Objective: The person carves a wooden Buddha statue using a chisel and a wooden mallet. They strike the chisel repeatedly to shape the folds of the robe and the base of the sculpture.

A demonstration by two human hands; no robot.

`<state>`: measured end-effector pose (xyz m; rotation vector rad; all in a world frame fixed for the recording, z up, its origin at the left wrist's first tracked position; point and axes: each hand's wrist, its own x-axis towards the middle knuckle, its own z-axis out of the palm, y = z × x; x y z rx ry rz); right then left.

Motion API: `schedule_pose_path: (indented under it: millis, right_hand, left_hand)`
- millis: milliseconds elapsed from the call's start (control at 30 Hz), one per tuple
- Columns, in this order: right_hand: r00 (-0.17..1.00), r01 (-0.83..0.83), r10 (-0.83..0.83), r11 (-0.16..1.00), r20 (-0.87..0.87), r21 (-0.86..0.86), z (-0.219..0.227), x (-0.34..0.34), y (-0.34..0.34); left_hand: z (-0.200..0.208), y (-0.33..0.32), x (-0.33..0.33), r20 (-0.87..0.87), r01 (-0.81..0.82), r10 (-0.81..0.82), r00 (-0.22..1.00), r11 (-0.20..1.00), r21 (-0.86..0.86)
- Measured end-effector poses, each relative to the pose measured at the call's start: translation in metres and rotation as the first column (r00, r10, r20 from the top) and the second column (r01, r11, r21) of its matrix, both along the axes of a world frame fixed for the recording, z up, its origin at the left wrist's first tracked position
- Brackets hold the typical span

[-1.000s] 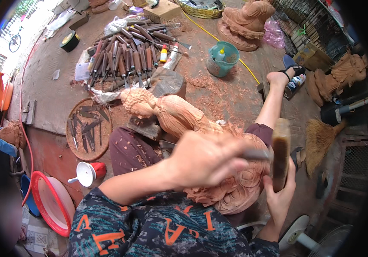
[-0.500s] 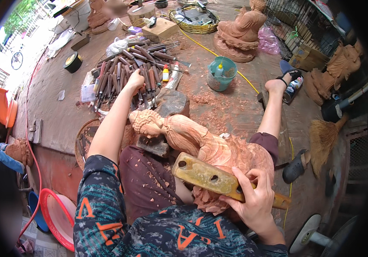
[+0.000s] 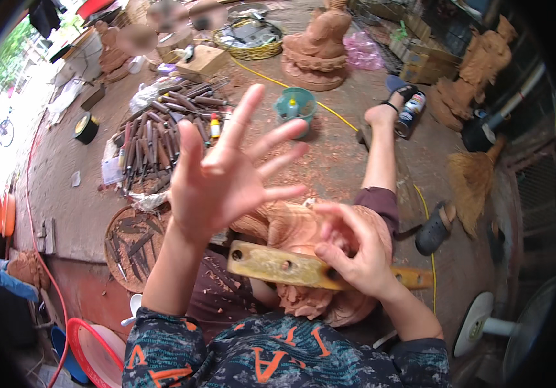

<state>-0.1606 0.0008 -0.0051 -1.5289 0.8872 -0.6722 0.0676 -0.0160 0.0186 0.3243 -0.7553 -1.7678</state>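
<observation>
My left hand (image 3: 223, 171) is raised with its fingers spread, holding nothing, in front of the carving and the heap of tools. A reddish wood carving of a robed figure (image 3: 291, 226) lies across my lap; my left hand hides its head. Across it rests a flat yellow-brown wooden bar with holes (image 3: 268, 264), narrower at its right end. My right hand (image 3: 359, 258) hovers over the bar's middle, thumb and forefinger apart, the other fingers curled and slightly blurred; nothing shows in its grasp. Several wooden-handled carving chisels (image 3: 152, 139) lie heaped beyond my left hand.
A round basket of blades (image 3: 132, 249) sits at my left, near a red-rimmed basin (image 3: 97, 352). Ahead stand a teal bucket (image 3: 304, 107) and a seated carved figure (image 3: 316, 52). At right are a spray can (image 3: 410, 115), a straw broom (image 3: 475, 187) and a fan (image 3: 485, 323).
My left hand has come back from the chisel heap and opened wide, empty. My right hand has loosened from the bar, which shifted left with the carving in view. The view has turned slightly.
</observation>
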Motion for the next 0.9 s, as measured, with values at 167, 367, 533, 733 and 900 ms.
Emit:
schedule_pose_path:
  millis: [167,367,533,733,900]
  right_hand:
    - [0.973,-0.036,-0.015,0.976,0.232,0.215,-0.021,-0.008,-0.003]
    - [0.954,-0.045,0.049,0.999,0.297,-0.021,-0.039,-0.021,-0.010]
    - [0.939,-0.107,0.084,0.993,0.334,0.050,-0.043,-0.019,-0.011]
    - [0.948,-0.114,0.082,0.989,0.307,0.090,-0.047,-0.028,-0.009]
    - [0.951,-0.120,0.077,0.985,0.301,0.126,-0.049,-0.039,-0.010]
  left_hand:
    - [0.017,0.018,-0.060,0.447,0.273,-0.130,0.885,0.923,-0.272]
    - [-0.006,0.014,-0.077,0.596,0.361,0.026,0.802,0.775,-0.519]
    - [-0.005,0.031,-0.086,0.650,0.258,0.260,0.714,0.766,-0.589]
    - [-0.007,0.038,-0.121,0.449,-0.071,0.704,0.550,0.575,-0.815]
    - [-0.001,0.033,-0.132,0.183,-0.391,0.741,0.646,0.527,-0.754]
